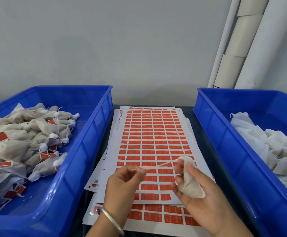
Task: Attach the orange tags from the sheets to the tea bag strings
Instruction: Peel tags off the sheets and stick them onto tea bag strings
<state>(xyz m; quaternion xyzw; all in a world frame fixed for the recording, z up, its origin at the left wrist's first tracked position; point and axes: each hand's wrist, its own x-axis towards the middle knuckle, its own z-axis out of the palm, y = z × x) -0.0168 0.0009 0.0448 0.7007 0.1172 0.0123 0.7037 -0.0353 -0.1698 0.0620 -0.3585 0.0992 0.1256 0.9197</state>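
Watching grip | right hand (pixel 206 190) curled round tea bag (pixel 189 183) above tag sheet (pixel 149 139) | left hand (pixel 124 181) pinching string (pixel 160 165) taut | I judge bag light, soft; string thin, slippery, so hold nr free end.

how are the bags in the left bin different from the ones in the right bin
The bags in the left bin look filled and beige-grey; those in the right bin look flatter and whiter. Many left-bin bags carry orange tags; no tags show on the right-bin bags. Both piles lie loose in matching blue bins, left and right.
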